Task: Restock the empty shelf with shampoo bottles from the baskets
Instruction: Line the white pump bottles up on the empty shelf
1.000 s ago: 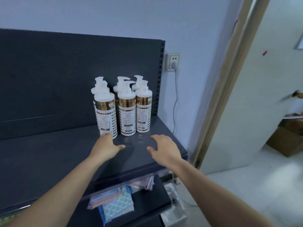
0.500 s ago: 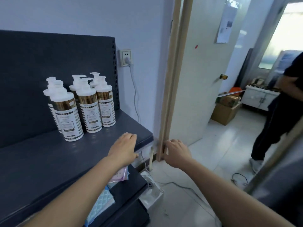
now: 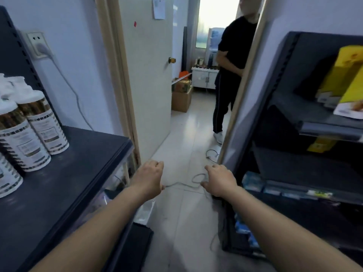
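Dark grey metal makes up the shelf (image 3: 74,173) at the left, and the shampoo bottles (image 3: 33,134) stand on it in a tight cluster near its back panel, well to the left of the left hand's fingers and apart from them. Each bottle is white with a gold-brown band and a patterned label, capped by a white pump top; the nearest ones are cut off by the frame edge.

Both bare arms reach forward over the pale tiled floor (image 3: 182,134). The left hand (image 3: 149,180) hangs just past the shelf's right front corner, its fingers (image 3: 157,165) curled loosely downward and grasping nothing. The right hand (image 3: 221,180) is level with it and a little apart, fingers (image 3: 211,169) likewise loosely bent and empty. Between and just beyond the two hands a thin grey cable (image 3: 196,178) loops across the tiles.

Right of the right hand's fingers stands a second dark shelving unit (image 3: 294,173), with yellow boxes (image 3: 341,75) on its upper level and blue packets on a lower one. Ahead of the fingers a white door (image 3: 149,75) stands open, and beyond it a person in dark clothes (image 3: 229,65) stands in the doorway near some cardboard boxes (image 3: 180,97). A wall socket (image 3: 38,45) with a plug is above the bottles.
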The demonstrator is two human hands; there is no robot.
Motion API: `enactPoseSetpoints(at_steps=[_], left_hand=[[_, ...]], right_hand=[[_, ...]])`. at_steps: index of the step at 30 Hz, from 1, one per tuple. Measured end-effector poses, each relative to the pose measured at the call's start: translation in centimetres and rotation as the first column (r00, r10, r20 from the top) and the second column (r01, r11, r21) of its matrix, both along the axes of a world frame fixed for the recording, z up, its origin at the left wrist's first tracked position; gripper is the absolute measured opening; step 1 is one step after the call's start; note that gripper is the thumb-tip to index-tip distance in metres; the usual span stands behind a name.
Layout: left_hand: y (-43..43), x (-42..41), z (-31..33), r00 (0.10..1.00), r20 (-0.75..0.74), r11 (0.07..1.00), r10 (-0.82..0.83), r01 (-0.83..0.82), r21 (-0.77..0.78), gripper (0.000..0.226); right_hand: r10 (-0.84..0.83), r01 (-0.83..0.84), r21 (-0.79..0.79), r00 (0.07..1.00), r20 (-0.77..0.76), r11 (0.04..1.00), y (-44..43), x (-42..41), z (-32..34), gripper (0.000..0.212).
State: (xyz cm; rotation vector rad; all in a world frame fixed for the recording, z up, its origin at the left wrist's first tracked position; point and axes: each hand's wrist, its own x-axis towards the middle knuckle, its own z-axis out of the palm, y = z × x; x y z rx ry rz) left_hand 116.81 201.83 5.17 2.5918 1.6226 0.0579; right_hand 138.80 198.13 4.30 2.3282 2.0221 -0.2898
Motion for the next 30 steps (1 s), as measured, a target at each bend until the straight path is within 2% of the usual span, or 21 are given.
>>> enactPoseSetpoints(at_steps=[2,6,10,15,17,19,26,30], left_hand=[[-1.0,1.6,-0.6,0.998,0.006,0.998,-0.062,0.062,-0.03,0.065],[-3.4,6.0,-1.9,0.982,0.028,0.981,-0.185,0.186,-0.059,0.059],[-7.1,11.2,-2.9,0.953,0.017,0.95,-0.303,0.303,-0.08,0.06],[-11.5,16.9,-3.8,0.9,0.011,0.895,-0.435,0.434,-0.102,0.059],[-15.4,21.1,-4.4,0.852,-0.002,0.849,-0.524,0.522,-0.086,0.064],[-16.9,22.2,-4.6,0.836,-0.017,0.835,-0.548,0.545,-0.08,0.066],[-27.4,31.2,-6.7,0.681,0.054,0.668,-0.731,0.729,-0.15,0.075],[-32.4,34.7,-8.1,0.612,0.053,0.595,-0.789,0.783,-0.179,0.071]], right_hand=[[-0.073,0.073,-0.014,0.997,0.007,0.997,-3.1,1.6,-0.2,0.048],[-0.221,0.22,-0.035,0.975,-0.007,0.975,-9.3,5.5,-0.5,0.049],[-0.361,0.359,-0.085,0.933,0.001,0.929,-15.6,9.1,-1.5,0.057],[-0.489,0.484,-0.111,0.872,-0.019,0.868,-22.9,12.6,-2.3,0.056],[-0.585,0.577,-0.124,0.81,-0.041,0.808,-28.5,15.0,-2.5,0.059],[-0.6,0.593,-0.114,0.799,-0.043,0.797,-30.5,15.5,-3.1,0.06],[-0.77,0.757,-0.158,0.636,-0.046,0.634,-44.0,19.7,-5.4,0.058],[-0.829,0.804,-0.21,0.554,-0.074,0.556,-48.9,20.8,-7.1,0.059]])
